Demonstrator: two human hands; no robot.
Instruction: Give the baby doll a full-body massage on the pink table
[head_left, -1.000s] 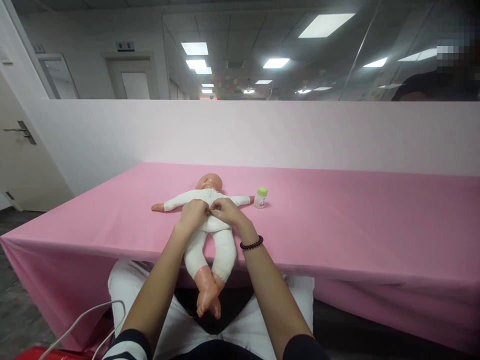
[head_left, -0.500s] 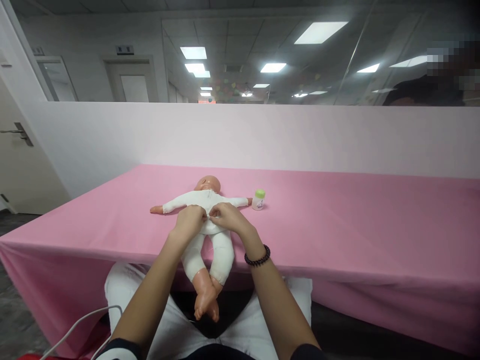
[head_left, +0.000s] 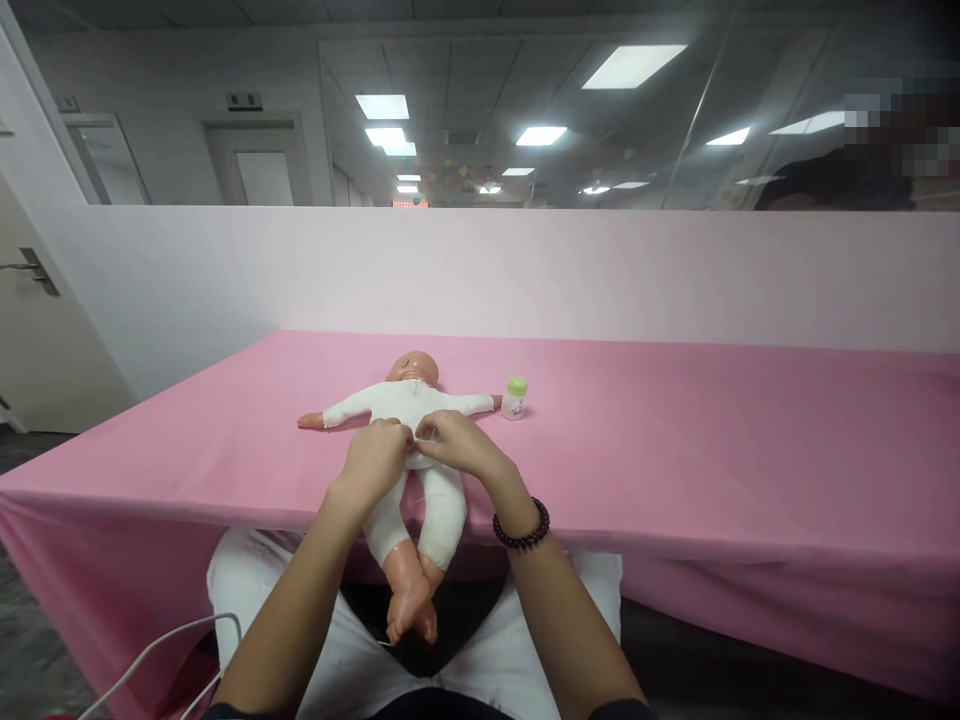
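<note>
A plastic baby doll [head_left: 411, 368] is laid on its back on the counter [head_left: 675, 440], which is covered with a pink cloth. Its head is directed away from the person, and its arms are stretched out to both sides. It is dressed in a white suit [head_left: 405, 405], and the front of this suit is held by both hands at the middle of the doll's body.

The left hand [head_left: 375, 462] is curved over the front of the suit, and its fingers are closed on the cloth. The right hand [head_left: 459, 443] is placed just beside it, and the cloth edge is pinched by its fingertips [head_left: 424, 432]. The two hands are almost touching. What is gripped exactly between the fingers cannot be told, because that small part is hidden by the hands.

The doll's legs are directed toward the person and are extended past the near edge of the counter. Its bare feet [head_left: 411, 608] are crossed and are seen above the person's white trousers [head_left: 251, 585].

A small bottle [head_left: 514, 398] with a green cap is standing upright on the counter, just beside the doll's outstretched hand on the right side of the view. A black beaded bracelet [head_left: 521, 525] is worn on the right wrist. A white cable [head_left: 157, 665] is seen at the lower left corner.
</note>
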